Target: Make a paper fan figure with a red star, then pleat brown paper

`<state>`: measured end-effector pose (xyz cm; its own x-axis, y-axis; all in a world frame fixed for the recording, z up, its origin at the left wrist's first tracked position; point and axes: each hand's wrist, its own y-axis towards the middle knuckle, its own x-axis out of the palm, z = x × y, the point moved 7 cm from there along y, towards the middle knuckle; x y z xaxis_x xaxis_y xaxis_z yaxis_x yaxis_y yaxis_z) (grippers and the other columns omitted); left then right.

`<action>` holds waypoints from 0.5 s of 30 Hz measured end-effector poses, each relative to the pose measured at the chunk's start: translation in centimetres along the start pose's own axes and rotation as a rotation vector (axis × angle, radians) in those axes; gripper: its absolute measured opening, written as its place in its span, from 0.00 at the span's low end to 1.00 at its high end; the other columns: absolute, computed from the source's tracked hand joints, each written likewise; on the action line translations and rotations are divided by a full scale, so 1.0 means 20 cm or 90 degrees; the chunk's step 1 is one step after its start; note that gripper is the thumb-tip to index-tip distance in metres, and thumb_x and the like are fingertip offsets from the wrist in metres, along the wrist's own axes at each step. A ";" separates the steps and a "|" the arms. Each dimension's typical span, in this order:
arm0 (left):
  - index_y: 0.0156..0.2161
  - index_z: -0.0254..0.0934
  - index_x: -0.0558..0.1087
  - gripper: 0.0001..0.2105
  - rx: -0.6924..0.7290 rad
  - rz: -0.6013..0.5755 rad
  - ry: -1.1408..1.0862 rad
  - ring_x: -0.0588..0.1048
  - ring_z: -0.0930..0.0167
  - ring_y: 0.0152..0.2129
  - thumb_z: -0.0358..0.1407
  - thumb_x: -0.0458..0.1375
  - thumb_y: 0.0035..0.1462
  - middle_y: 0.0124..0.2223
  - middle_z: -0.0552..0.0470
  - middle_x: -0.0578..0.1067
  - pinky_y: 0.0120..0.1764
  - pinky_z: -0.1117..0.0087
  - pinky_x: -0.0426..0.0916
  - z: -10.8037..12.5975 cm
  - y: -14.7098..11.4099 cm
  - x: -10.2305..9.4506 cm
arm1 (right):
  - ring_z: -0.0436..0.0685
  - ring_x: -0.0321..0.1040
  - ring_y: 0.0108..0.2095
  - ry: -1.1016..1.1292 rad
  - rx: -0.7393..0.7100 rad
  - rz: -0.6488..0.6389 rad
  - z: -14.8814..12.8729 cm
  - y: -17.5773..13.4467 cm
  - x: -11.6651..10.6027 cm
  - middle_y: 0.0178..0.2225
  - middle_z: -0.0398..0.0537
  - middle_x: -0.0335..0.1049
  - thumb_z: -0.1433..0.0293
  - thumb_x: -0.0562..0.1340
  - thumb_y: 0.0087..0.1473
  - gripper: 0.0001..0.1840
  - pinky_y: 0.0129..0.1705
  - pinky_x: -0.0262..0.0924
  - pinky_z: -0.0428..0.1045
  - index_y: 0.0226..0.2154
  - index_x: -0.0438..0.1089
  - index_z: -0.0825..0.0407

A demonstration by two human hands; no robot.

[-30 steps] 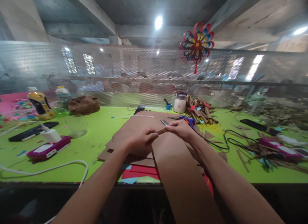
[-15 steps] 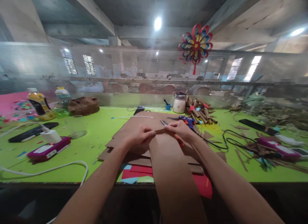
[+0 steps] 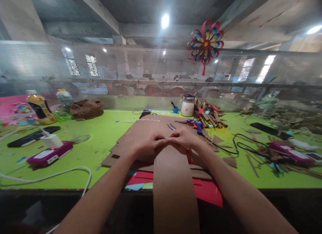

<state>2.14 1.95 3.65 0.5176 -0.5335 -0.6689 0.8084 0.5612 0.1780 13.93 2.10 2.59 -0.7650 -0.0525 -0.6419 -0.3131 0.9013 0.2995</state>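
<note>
The far end of a brown paper strip (image 3: 173, 187) is pinched by the left hand (image 3: 146, 145) and right hand (image 3: 184, 138), fingertips meeting. It is judged light and floppy, best gripped at that edge between the fingers.

Craft workshop: green worktable (image 3: 105, 133) strewn with cardboard sheets (image 3: 141, 133), glue gun (image 3: 195, 124), scissors (image 3: 171, 126), paper pinwheel (image 3: 205, 43).

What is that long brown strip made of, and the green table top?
The long brown strip looks like matte kraft paper or thin card: flat, dull brown, held at its far end by both hands. The green table top seems smooth, possibly a plastic mat; hard to tell.
</note>
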 end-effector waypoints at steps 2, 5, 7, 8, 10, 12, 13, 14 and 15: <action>0.32 0.33 0.74 0.13 -0.016 -0.008 -0.023 0.64 0.73 0.24 0.39 0.51 0.55 0.28 0.51 0.72 0.28 0.74 0.58 -0.03 0.01 0.00 | 0.48 0.59 0.22 0.005 -0.001 -0.009 0.00 0.00 0.00 0.20 0.44 0.68 0.59 0.60 0.48 0.18 0.22 0.52 0.42 0.25 0.74 0.58; 0.32 0.33 0.74 0.13 -0.039 0.004 -0.050 0.63 0.73 0.23 0.40 0.51 0.55 0.26 0.51 0.71 0.28 0.74 0.57 -0.08 0.01 -0.02 | 0.48 0.60 0.22 0.047 0.009 -0.052 0.01 -0.01 -0.01 0.22 0.44 0.69 0.58 0.61 0.47 0.18 0.22 0.52 0.42 0.28 0.74 0.57; 0.34 0.33 0.74 0.13 -0.048 0.016 -0.055 0.65 0.72 0.24 0.40 0.52 0.55 0.28 0.50 0.73 0.29 0.73 0.59 -0.09 0.01 -0.03 | 0.47 0.59 0.21 0.074 0.020 -0.068 0.02 -0.02 -0.02 0.21 0.44 0.68 0.57 0.62 0.46 0.19 0.21 0.51 0.42 0.29 0.74 0.57; 0.34 0.34 0.74 0.12 -0.045 0.020 -0.055 0.66 0.71 0.26 0.40 0.52 0.55 0.30 0.49 0.74 0.30 0.73 0.59 -0.09 0.01 -0.04 | 0.47 0.58 0.19 0.080 0.025 -0.067 0.03 -0.02 -0.02 0.19 0.43 0.67 0.56 0.61 0.47 0.19 0.20 0.50 0.42 0.28 0.73 0.57; 0.35 0.36 0.75 0.11 -0.030 0.025 -0.059 0.68 0.70 0.29 0.39 0.53 0.54 0.33 0.48 0.75 0.33 0.72 0.61 -0.07 0.01 -0.05 | 0.45 0.54 0.16 0.084 0.037 -0.063 0.03 -0.03 -0.03 0.15 0.40 0.62 0.55 0.60 0.48 0.20 0.18 0.46 0.42 0.25 0.72 0.57; 0.36 0.37 0.75 0.11 -0.019 0.029 -0.066 0.69 0.69 0.32 0.38 0.53 0.54 0.36 0.47 0.76 0.36 0.71 0.61 -0.07 0.01 -0.05 | 0.44 0.51 0.13 0.093 0.043 -0.074 0.03 -0.04 -0.03 0.13 0.38 0.59 0.54 0.58 0.49 0.21 0.16 0.43 0.42 0.23 0.69 0.56; 0.37 0.38 0.75 0.11 -0.016 0.028 -0.067 0.70 0.68 0.33 0.38 0.53 0.54 0.37 0.47 0.76 0.37 0.71 0.61 -0.07 0.01 -0.06 | 0.44 0.51 0.13 0.101 0.044 -0.083 0.03 -0.04 -0.03 0.13 0.38 0.58 0.54 0.58 0.49 0.21 0.16 0.43 0.42 0.22 0.68 0.56; 0.38 0.38 0.75 0.11 -0.016 0.025 -0.069 0.70 0.68 0.34 0.38 0.53 0.54 0.38 0.47 0.76 0.37 0.71 0.61 -0.08 0.02 -0.06 | 0.44 0.51 0.13 0.111 0.045 -0.094 0.03 -0.04 -0.03 0.13 0.38 0.58 0.53 0.58 0.49 0.22 0.16 0.43 0.42 0.21 0.67 0.55; 0.38 0.38 0.75 0.11 -0.017 0.023 -0.069 0.70 0.67 0.34 0.37 0.53 0.53 0.38 0.47 0.76 0.37 0.71 0.61 -0.09 0.02 -0.06 | 0.44 0.51 0.13 0.120 0.045 -0.102 0.03 -0.04 -0.03 0.13 0.38 0.58 0.53 0.58 0.49 0.22 0.16 0.43 0.42 0.20 0.65 0.55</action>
<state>1.35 3.92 3.26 0.5741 -0.5772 -0.5808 0.7821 0.5964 0.1804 15.00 1.63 2.24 -0.8020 -0.2703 -0.5327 -0.4037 0.9025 0.1498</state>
